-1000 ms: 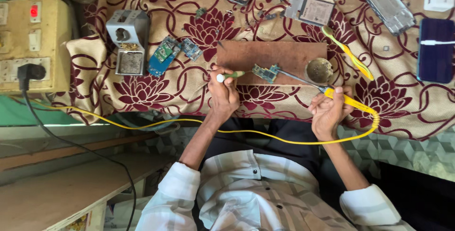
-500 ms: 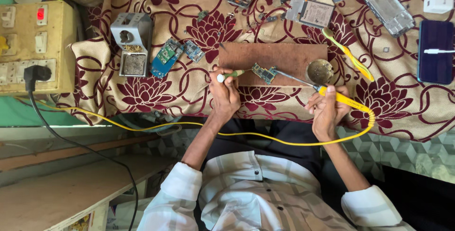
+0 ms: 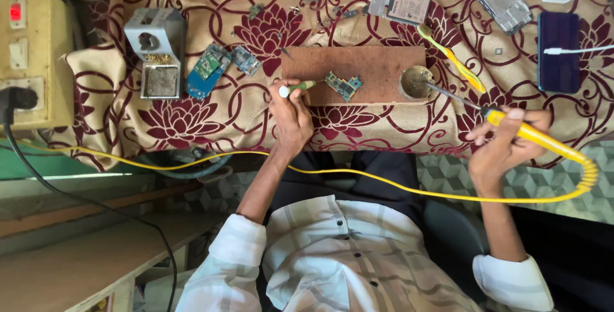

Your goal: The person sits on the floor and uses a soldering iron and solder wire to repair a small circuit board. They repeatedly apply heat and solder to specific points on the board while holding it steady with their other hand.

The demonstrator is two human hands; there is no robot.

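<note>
1. Your left hand (image 3: 291,117) is clenched around a small green-handled tool (image 3: 296,87), whose tip reaches toward the little green circuit board (image 3: 343,85).
2. That circuit board lies near the middle of the brown wooden block (image 3: 377,69), which sits on the desk's cream and maroon flowered cloth (image 3: 192,120).
3. Your right hand (image 3: 502,142) is grasping a yellow soldering iron (image 3: 521,131) by its handle, fingers wrapped round it, thumb side toward the block.
4. The iron's thin metal shaft runs up and left, and its tip rests at the round tin (image 3: 414,81) at the right end of the block. You cannot tell whether the tip touches what is inside.
5. The iron's yellow cord (image 3: 358,174) coils off the handle's end and crosses your lap to the far left side.
6. A yellow and green toothbrush (image 3: 451,58) lies on the cloth just beside the tin, above the iron's shaft.
7. Left of the block, a blue and green board (image 3: 208,69) lies next to a grey metal stand (image 3: 157,49).
8. A dark phone (image 3: 558,51) with a white cable plugged in lies on the cloth above your right hand.
9. A beige switch box (image 3: 29,56) stands at the left edge, with a black plug (image 3: 19,99) in it.
</note>
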